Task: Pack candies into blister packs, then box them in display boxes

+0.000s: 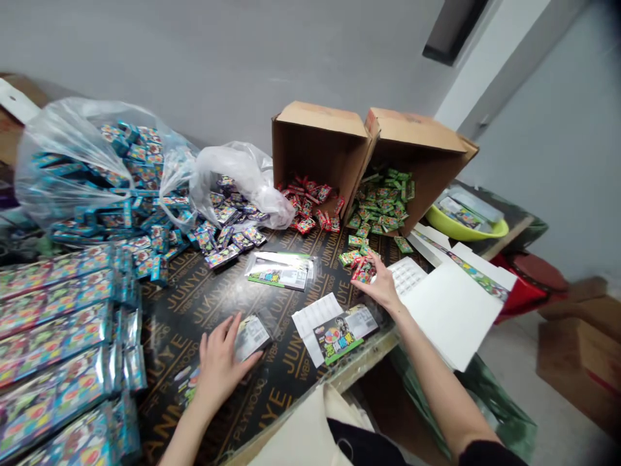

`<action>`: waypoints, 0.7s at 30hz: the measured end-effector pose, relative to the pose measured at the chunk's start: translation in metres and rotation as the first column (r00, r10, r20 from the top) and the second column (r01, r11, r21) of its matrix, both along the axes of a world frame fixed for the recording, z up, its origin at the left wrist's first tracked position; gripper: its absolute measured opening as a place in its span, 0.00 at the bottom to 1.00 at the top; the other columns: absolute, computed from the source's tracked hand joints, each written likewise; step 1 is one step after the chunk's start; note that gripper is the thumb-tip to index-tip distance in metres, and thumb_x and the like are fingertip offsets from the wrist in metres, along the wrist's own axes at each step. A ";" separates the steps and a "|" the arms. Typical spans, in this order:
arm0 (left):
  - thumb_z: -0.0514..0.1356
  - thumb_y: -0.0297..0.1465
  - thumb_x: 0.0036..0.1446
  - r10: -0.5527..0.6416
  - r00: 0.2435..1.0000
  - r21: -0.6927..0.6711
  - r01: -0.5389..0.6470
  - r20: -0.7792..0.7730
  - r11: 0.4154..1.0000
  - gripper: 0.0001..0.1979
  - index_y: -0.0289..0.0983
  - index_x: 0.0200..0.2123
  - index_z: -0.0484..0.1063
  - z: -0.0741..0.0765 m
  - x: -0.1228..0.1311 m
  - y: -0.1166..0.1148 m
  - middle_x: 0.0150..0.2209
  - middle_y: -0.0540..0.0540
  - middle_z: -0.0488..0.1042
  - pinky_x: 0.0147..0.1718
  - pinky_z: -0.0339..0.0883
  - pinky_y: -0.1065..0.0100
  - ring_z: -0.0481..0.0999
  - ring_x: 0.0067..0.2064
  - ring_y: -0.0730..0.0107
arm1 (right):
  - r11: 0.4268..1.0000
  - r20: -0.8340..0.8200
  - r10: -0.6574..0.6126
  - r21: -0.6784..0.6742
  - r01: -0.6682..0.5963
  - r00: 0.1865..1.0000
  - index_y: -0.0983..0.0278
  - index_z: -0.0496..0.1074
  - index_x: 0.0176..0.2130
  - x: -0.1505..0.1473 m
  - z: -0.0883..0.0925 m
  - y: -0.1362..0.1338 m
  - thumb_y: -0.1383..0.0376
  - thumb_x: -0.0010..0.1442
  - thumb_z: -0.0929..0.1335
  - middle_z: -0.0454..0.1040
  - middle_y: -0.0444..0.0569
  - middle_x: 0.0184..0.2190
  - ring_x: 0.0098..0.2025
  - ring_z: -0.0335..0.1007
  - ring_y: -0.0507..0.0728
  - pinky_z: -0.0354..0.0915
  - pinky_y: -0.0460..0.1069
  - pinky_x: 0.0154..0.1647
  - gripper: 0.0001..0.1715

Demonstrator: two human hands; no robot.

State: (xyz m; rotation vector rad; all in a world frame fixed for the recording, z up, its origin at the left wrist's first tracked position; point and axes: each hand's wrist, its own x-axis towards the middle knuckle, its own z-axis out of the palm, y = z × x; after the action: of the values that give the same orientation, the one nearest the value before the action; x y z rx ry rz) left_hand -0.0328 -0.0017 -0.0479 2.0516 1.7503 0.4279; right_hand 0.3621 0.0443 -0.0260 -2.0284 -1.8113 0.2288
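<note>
My left hand (219, 362) lies flat with fingers spread on a clear packet with a printed card (250, 336) on the dark tabletop (194, 304). Further right, my right hand (381, 281) is closed round a few small red and green candy packs (363, 272). More green candy packs (383, 207) spill from a tipped cardboard box (417, 149) just beyond it. Red candy packs (310, 207) spill from a second tipped box (315, 145). Another printed card (344, 331) and a filled clear packet (281, 272) lie between my hands.
Finished long packets (53, 336) are stacked at the left. Plastic bags (97, 168) hold several blue candy boxes. White sheets (446, 304) overhang the table's right edge. A green bowl (466, 223) and a red stool (524, 285) stand at the right.
</note>
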 end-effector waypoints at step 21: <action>0.64 0.43 0.39 0.197 0.924 -0.245 -0.118 0.327 0.962 0.32 0.37 0.49 0.67 0.024 0.000 -0.004 0.49 0.39 0.67 0.52 0.49 0.53 0.61 0.52 0.51 | 0.712 -0.423 0.672 0.141 -0.688 0.608 0.61 0.57 0.54 -0.170 0.003 -0.005 0.62 0.43 0.70 0.65 0.52 0.49 0.52 0.58 0.62 0.53 0.57 0.53 0.38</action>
State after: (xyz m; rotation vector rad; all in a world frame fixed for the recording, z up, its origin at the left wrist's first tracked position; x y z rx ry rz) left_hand -0.0327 -0.0055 -0.0237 1.5744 1.6655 0.5791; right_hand 0.1925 0.0392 -0.0230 -1.0440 -2.1633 0.8795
